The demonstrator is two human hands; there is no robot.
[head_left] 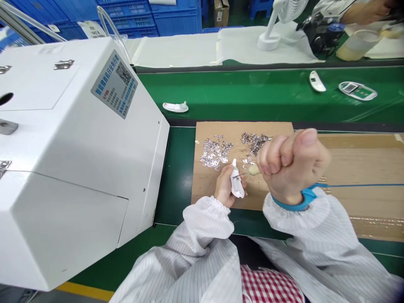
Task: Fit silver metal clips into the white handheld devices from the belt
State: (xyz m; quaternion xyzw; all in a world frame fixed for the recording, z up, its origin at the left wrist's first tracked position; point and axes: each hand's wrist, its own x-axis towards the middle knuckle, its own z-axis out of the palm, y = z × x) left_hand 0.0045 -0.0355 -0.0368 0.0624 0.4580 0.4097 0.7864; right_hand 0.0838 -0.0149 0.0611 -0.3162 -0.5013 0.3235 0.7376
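My left hand (224,185) is closed around a small white plastic housing (237,185), shaped like an ear thermometer, with its narrow tip pointing away from me. Raised at the right, my right hand (292,162) makes a fist with a blue wrist strap (295,205) around the wrist. From it a thin metal-tipped tool (241,174) reaches to the housing; its exact kind is unclear. A pale yellow piece (254,169) shows at the tool's near end. Beyond my hands, small shiny metal parts (214,153) and a second pile of metal parts (254,142) lie on cardboard (205,189).
A large white machine (94,147) stands close on the left. Across the green conveyor belt (240,90) lie a white housing (175,107), a white shell piece (317,81) and a housing with a circuit board (357,91). Beyond are a fan (269,40) and a co-worker's hand (362,12).
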